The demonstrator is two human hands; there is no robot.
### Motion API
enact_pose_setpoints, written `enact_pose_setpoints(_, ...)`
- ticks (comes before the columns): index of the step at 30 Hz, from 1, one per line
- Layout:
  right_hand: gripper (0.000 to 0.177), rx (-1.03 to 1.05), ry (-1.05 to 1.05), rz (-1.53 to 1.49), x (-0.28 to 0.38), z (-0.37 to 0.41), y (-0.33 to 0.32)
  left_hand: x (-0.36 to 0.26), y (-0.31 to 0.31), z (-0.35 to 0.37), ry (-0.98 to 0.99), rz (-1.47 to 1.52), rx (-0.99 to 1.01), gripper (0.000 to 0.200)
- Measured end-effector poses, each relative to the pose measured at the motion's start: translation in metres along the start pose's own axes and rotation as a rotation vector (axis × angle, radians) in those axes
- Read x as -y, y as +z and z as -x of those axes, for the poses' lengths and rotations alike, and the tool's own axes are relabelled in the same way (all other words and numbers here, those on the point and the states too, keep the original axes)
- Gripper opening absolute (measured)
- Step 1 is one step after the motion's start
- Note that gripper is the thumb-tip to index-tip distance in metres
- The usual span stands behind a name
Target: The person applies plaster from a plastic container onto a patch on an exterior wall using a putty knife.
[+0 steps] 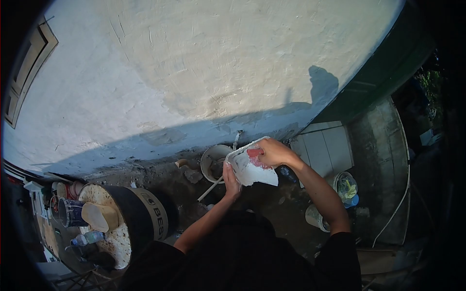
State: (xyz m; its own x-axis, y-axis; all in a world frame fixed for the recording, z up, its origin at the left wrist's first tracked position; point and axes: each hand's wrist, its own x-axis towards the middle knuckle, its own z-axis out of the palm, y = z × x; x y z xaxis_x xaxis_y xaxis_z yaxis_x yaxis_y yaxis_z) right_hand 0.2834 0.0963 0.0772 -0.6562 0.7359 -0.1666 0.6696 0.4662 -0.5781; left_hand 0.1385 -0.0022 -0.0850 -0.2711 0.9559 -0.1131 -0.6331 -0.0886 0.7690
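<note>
**Figure.** Head view, looking down on a white board (253,175) held before the person's chest; all positions are given relative to this board. The left hand (231,182) takes the board at its near left edge, its grip closed around the rim. The right hand (274,152) sits at the far edge, its grip closed on a red tool (254,154) that is pressed to the white paste covering the board's face; the tool's blade cannot be made out. Well to the left of the board, a black drum (145,213) serves as a worktop and carries a dark mug (68,212) and a plastic bottle (87,238). Just beyond the board's left corner stands a pale bucket (209,156) with a stick leaning in it. Beyond the board rises the wall (194,63). Its sunlit middle bears a rough, cream-toned trowelled coat, while the shaded band at its foot looks grey and patchy. Judged from this, the coating is partly laid, the board is loaded for more, and the lower band remains to be covered.
</note>
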Motion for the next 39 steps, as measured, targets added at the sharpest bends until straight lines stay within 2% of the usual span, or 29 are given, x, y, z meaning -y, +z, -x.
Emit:
enact_pose_setpoints(7,0.012,0.157,0.324,-0.415,-0.011,0.005,0.004,-0.005,0.013,0.004,0.06,-0.016,-0.01,0.039)
enact_pose_setpoints(10,0.01,0.158,0.371,-0.517,-0.023,0.007,0.015,-0.008,0.016,0.005,0.065,-0.007,-0.029,0.04)
enact_pose_setpoints(15,0.011,0.117,0.361,-0.638,-0.039,0.009,0.038,0.004,-0.001,0.002,0.077,-0.084,0.005,0.049)
enact_pose_setpoints(19,0.011,0.037,0.298,-0.716,-0.02,0.018,0.033,0.007,-0.004,0.0,0.084,-0.098,0.022,0.049)
enact_pose_setpoints(22,0.011,0.034,0.301,-0.706,-0.031,0.019,0.048,0.0,0.007,0.003,0.066,-0.008,-0.021,0.043)
enact_pose_setpoints(25,0.011,-0.002,0.241,-0.541,-0.025,0.02,0.042,-0.002,0.008,0.004,0.036,0.026,-0.038,0.041)
enact_pose_setpoints(31,0.011,0.003,0.229,-0.785,-0.017,0.021,0.039,-0.007,0.012,0.005,0.044,0.027,-0.036,0.04)
enact_pose_setpoints(34,0.012,-0.058,0.286,-0.953,-0.02,0.016,0.047,-0.005,0.008,0.005,0.05,0.009,-0.042,0.039)
enact_pose_setpoints(39,0.015,-0.041,0.31,-1.037,-0.023,0.01,0.045,-0.001,0.004,0.005,0.066,-0.012,-0.052,0.037)
